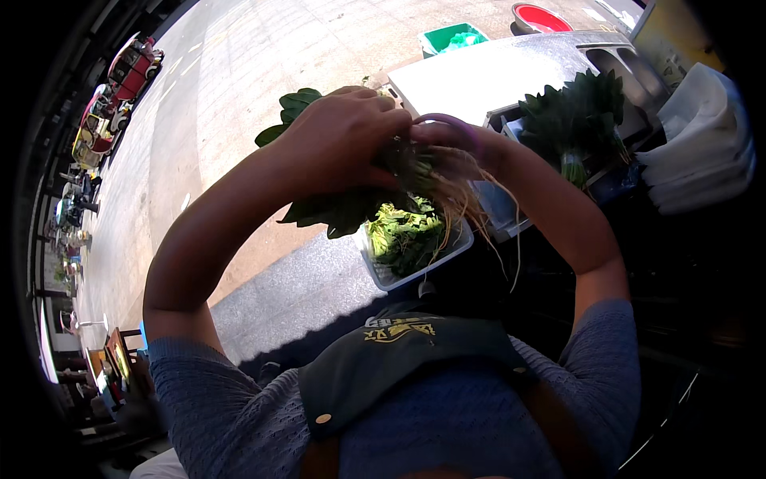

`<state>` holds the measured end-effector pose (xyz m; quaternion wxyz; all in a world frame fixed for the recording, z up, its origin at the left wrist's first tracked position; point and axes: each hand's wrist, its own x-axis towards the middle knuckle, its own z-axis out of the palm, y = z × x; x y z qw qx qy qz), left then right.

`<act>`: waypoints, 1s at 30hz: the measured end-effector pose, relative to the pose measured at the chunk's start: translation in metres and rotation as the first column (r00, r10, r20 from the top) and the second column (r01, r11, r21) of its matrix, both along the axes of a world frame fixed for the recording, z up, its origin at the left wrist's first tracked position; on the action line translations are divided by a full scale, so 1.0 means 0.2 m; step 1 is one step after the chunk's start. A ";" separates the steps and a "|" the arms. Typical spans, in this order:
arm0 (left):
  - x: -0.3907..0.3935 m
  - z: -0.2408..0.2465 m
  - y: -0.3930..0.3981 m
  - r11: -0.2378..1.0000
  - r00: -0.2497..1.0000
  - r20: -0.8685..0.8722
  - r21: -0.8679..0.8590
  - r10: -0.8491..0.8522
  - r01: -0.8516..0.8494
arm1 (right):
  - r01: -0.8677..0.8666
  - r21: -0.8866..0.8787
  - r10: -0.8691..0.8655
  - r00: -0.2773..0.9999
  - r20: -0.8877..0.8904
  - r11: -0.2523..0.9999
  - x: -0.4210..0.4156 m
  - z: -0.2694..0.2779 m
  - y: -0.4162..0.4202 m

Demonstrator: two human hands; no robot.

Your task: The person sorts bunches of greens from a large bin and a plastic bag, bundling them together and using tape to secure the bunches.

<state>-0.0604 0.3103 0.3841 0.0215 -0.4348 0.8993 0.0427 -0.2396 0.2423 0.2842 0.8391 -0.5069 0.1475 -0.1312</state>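
My left hand [353,135] is closed around a bunch of leafy greens [353,209], held in the air before my chest. Dark leaves stick out on the left, and long pale roots [470,200] hang down on the right. My right hand [446,135] meets the left fingertips above the stems. Its fingers are partly hidden, so their grip is unclear. A purple ring-shaped band [452,120] arcs over the right hand; whether it is worn or held I cannot tell. Below the bunch, a pale plastic tub [413,281] holds loose leaves and yellow-green trimmings [404,230].
Bound leafy bunches [571,120] stand at right, by a stack of white plastic bags [700,138]. Beyond are a metal tabletop [479,72], a green bin [431,45] and a red basin [541,18]. Vehicles [128,69] line the far left of the pavement.
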 end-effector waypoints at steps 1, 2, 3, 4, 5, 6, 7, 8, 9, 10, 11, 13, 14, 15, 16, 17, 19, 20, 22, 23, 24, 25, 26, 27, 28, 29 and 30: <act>0.06 0.00 0.04 0.975 0.995 -0.031 0.206 0.090 -0.082 | -0.051 0.066 0.053 0.998 -0.028 0.996 0.06 -0.03 0.03; 0.14 -0.03 0.09 0.927 0.979 -0.117 0.358 0.165 -0.113 | -0.020 0.132 0.027 0.998 -0.051 0.991 0.12 -0.11 0.07; 0.23 -0.09 0.12 0.863 0.951 -0.195 0.493 0.239 -0.115 | -0.066 0.256 0.069 0.998 -0.004 0.964 0.16 -0.13 0.10; 0.33 -0.15 0.18 0.781 0.909 -0.256 0.615 0.330 -0.110 | -0.125 0.376 0.114 0.992 0.053 0.918 0.20 -0.16 0.15; 0.43 -0.23 0.23 0.750 0.893 -0.327 0.661 0.310 -0.018 | -0.113 0.445 0.128 0.992 -0.005 0.889 0.26 -0.22 0.18; 0.49 -0.28 0.28 0.747 0.882 -0.355 0.664 0.310 0.005 | -0.081 0.512 0.133 0.989 -0.067 0.855 0.31 -0.29 0.21; 0.54 -0.34 0.32 0.745 0.874 -0.384 0.666 0.299 0.038 | -0.115 0.534 0.149 0.989 -0.021 0.838 0.35 -0.39 0.21; 0.60 -0.42 0.39 0.585 0.779 -0.401 0.809 0.483 0.053 | -0.162 0.552 0.175 0.984 0.029 0.818 0.38 -0.51 0.21; 0.63 -0.46 0.44 0.492 0.690 -0.448 0.858 0.569 0.151 | -0.199 0.571 0.191 0.979 0.074 0.796 0.38 -0.61 0.21; 0.69 -0.52 0.51 0.466 0.606 -0.467 0.868 0.644 0.173 | -0.100 0.550 0.120 0.993 0.000 0.829 0.40 -0.58 0.27; 0.75 -0.62 0.58 0.443 0.514 -0.478 0.874 0.712 0.199 | 0.002 0.520 0.045 0.996 -0.078 0.854 0.41 -0.57 0.34; 0.80 -0.78 0.68 0.473 0.267 -0.504 0.863 0.821 0.177 | 0.244 0.392 -0.147 0.954 -0.262 0.887 0.40 -0.57 0.42; 0.83 -0.85 0.72 0.443 0.167 -0.476 0.874 0.863 0.200 | 0.279 0.387 -0.179 0.945 -0.275 0.879 0.39 -0.64 0.46; 0.84 -0.91 0.72 0.418 0.077 -0.445 0.878 0.892 0.233 | 0.326 0.378 -0.224 0.931 -0.290 0.866 0.36 -0.74 0.48; 0.83 -0.94 0.73 0.415 0.054 -0.435 0.884 0.899 0.217 | 0.367 0.366 -0.261 0.915 -0.308 0.855 0.35 -0.76 0.52; 0.81 -0.97 0.73 0.411 0.033 -0.425 0.889 0.904 0.202 | 0.356 0.387 -0.273 0.928 -0.254 0.851 0.37 -0.78 0.56; 0.75 -1.02 0.73 0.407 0.023 -0.420 0.890 0.907 0.207 | 0.342 0.427 -0.304 0.940 -0.157 0.837 0.46 -0.71 0.68; 0.72 -1.05 0.73 0.412 0.034 -0.429 0.885 0.903 0.219 | 0.322 0.427 -0.310 0.946 -0.099 0.845 0.50 -0.72 0.70; 0.63 -1.16 0.70 0.456 0.025 -0.463 0.881 0.886 0.124 | 0.430 0.340 -0.450 0.893 -0.022 0.836 0.62 -0.82 0.73; 0.59 -1.15 0.68 0.512 0.109 -0.502 0.855 0.858 -0.088 | 0.447 0.258 -0.476 0.878 0.057 0.856 0.64 -0.86 0.71; 0.55 -1.12 0.67 0.563 0.205 -0.525 0.774 0.826 -0.290 | 0.461 0.276 -0.492 0.869 0.050 0.843 0.62 -0.95 0.67; 0.53 -1.10 0.66 0.601 0.300 -0.524 0.643 0.797 -0.476 | 0.488 0.268 -0.521 0.851 0.064 0.831 0.61 -0.96 0.67; 0.51 -1.12 0.65 0.643 0.299 -0.584 0.570 0.755 -0.511 | 0.515 0.261 -0.550 0.832 0.078 0.816 0.59 -0.97 0.67; 0.49 -1.12 0.64 0.705 0.352 -0.643 0.441 0.680 -0.555 | 0.543 0.253 -0.579 0.810 0.092 0.801 0.58 -0.96 0.68; 0.46 -1.12 0.63 0.751 0.410 -0.690 0.302 0.597 -0.587 | 0.617 0.262 -0.647 0.762 0.037 0.742 0.57 -0.88 0.72; 0.44 -1.12 0.63 0.780 0.469 -0.722 0.156 0.508 -0.606 | 0.649 0.227 -0.672 0.740 0.033 0.726 0.55 -0.93 0.70; 0.40 -1.12 0.61 0.786 0.437 -0.775 0.121 0.456 -0.606 | 0.683 0.189 -0.700 0.714 0.031 0.705 0.52 -1.00 0.68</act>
